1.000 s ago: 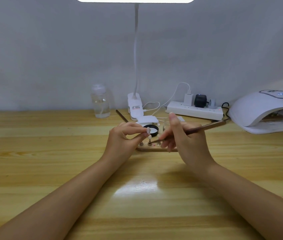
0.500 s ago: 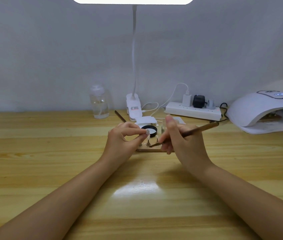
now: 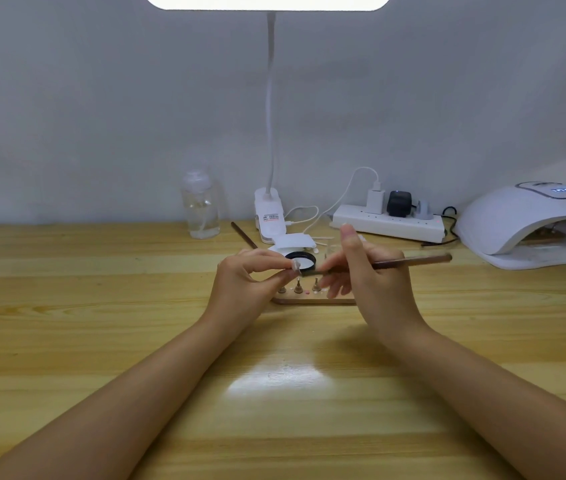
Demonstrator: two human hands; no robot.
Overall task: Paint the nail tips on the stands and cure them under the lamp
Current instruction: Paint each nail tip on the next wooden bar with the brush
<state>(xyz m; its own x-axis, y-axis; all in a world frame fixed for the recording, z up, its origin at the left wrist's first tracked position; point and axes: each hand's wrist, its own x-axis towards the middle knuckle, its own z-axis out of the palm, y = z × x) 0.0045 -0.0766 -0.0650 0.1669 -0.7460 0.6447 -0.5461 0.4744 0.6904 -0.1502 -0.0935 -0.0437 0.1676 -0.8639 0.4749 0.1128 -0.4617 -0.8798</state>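
My left hand [image 3: 246, 285] pinches a small pale nail tip [image 3: 296, 264] between thumb and forefinger, just above a wooden stand base [image 3: 312, 300] with small upright pegs [image 3: 298, 286]. My right hand [image 3: 368, 275] grips a thin brown brush [image 3: 413, 261] that lies nearly level, its tip pointing left and meeting the nail tip. A black-rimmed round jar [image 3: 305, 259] of white paint sits right behind the nail tip. The white curing lamp [image 3: 531, 220] stands at the far right with another stand inside its opening.
A desk lamp clip base [image 3: 269, 216] and its white stalk rise at the back centre. A clear bottle [image 3: 201, 209] stands to its left, a white power strip [image 3: 389, 226] with plugs to its right. A second brown brush [image 3: 243, 234] lies behind the jar.
Both hands have lifted slightly. The brush has levelled out, and its tip has risen from the pegs to the nail tip in my left hand.
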